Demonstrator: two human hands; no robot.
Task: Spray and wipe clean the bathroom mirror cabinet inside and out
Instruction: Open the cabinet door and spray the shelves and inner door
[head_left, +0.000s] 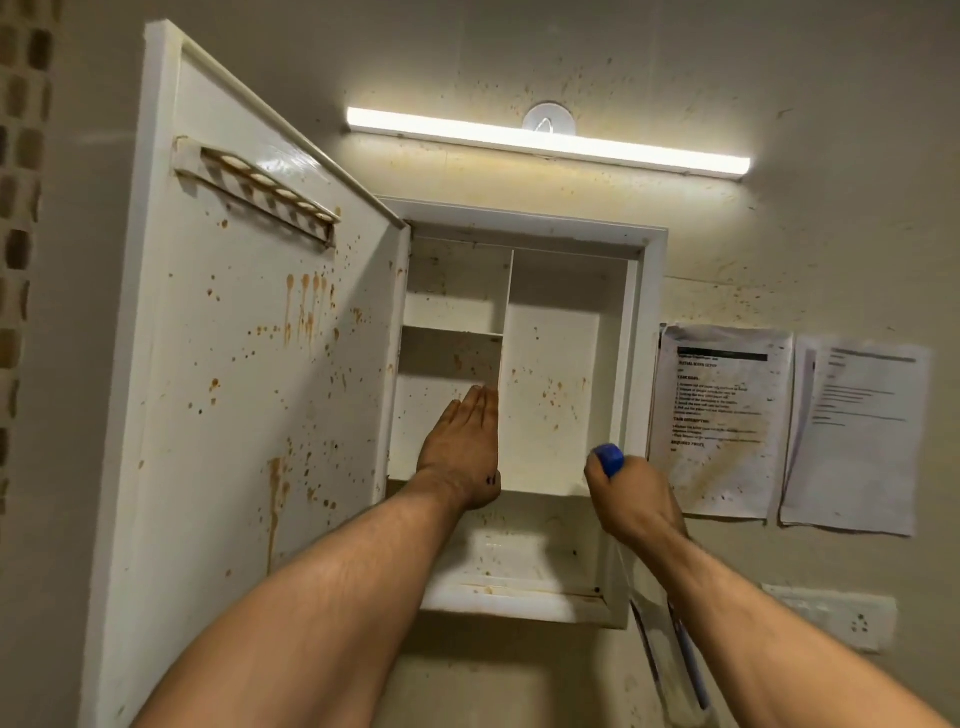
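We're looking up into the mirror cabinet (524, 228), and it's wide open, with the door (234, 389) swung out to the left and its inner face turned towards us. Brown spatter and long drips run all over that inner face, and near its top we can see a slotted rack (260, 192).

Inside, a vertical divider (506, 312) splits the cabinet. On the left, a short shelf (452, 332) makes an upper and a lower compartment, and on the right there's one tall bay, freckled with brown spots. A stained bottom ledge (514, 561) sits below.

The left hand (465, 447) is reaching into the lower left compartment. It's flat, with the fingers straight and together, just beside the divider and holding nothing.

The right hand (631, 499) is at the cabinet's lower right corner, fist wrapped around the spray bottle (609, 459), whose blue top pokes out above the knuckles. What looks like the bottle's clear body trails down past the wrist, though it's too blurred for us to be sure.

Above the cabinet a tube light (545, 140) is glowing. To the right, two printed sheets (722, 415) (857, 436) are stuck to the speckled wall, and a socket plate (831, 616) sits lower down.
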